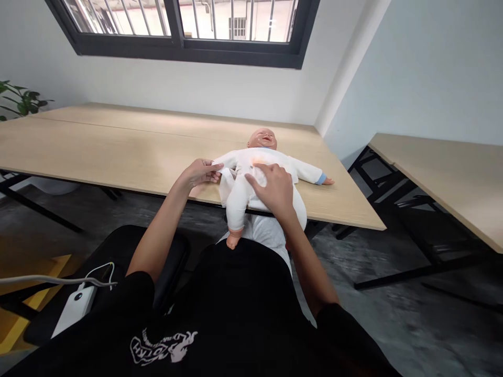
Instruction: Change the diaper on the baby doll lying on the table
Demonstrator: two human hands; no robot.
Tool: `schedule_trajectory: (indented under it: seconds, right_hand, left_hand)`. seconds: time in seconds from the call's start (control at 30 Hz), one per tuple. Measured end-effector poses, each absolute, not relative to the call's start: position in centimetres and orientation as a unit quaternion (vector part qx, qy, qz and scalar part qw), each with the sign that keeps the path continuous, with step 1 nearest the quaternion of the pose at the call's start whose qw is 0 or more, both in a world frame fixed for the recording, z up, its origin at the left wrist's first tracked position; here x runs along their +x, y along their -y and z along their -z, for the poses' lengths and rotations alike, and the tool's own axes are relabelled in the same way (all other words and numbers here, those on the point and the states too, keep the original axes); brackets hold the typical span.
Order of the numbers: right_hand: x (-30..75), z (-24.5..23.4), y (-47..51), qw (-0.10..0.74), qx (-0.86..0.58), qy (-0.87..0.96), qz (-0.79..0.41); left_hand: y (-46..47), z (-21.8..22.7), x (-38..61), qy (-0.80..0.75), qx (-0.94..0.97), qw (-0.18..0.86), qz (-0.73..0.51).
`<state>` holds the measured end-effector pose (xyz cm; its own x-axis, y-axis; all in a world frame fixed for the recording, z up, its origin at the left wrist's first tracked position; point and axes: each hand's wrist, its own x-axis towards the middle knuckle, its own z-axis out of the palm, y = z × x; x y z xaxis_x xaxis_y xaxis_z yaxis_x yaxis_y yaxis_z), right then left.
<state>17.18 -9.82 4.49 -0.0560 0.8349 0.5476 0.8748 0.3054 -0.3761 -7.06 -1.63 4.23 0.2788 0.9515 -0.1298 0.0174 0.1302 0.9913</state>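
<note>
Left hand [200,174] pinching the white onesie [245,162] sleeve, right hand [273,189] spread flat on the baby doll [262,139], whose legs overhang the desk [118,141]: one hard tug could drag it off.

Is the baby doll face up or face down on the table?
Face up: the baby doll lies on its back, face toward the ceiling, arms spread on the table.

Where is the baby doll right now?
In the head view, the baby doll lies on its back at the near edge of the wooden table, legs overhanging, below the window.
</note>
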Motion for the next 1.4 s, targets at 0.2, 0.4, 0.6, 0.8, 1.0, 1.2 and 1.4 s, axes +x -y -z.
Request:
schedule_trajectory:
  seconds: [0.2,0.4,0.6,0.8,1.0,1.2,1.4]
  right_hand:
    - [13.7,-5.0,8.2,0.205,-0.531,0.822,0.027]
    - [13.1,-3.0,6.6,0.235,-0.516,0.824,0.015]
    - [13.4,-2.9,5.8,0.414,-0.537,0.726,-0.115]
    - [14.3,-2.8,5.4,0.523,-0.485,0.683,-0.159]
    - [14.0,-2.4,5.8,0.518,-0.541,0.654,-0.105]
    - [12.4,-2.0,7.4,0.335,-0.552,0.764,-0.007]
    - [10.7,-1.4,9.8,0.284,-0.557,0.780,0.004]
  left_hand:
    - [2.2,-4.8,-6.3,-0.440,0.514,0.598,-0.430]
    - [2.0,-4.3,-3.7,-0.423,0.505,0.571,-0.490]
    - [2.8,-4.7,1.8,-0.377,0.575,0.502,-0.524]
    - [3.0,-4.7,4.4,-0.392,0.609,0.440,-0.530]
    - [2.8,-3.3,3.7,-0.417,0.496,0.421,-0.635]
    - [3.1,-2.6,2.7,-0.426,0.429,0.389,-0.696]
    - [3.8,-3.7,2.3,-0.440,0.526,0.362,-0.632]
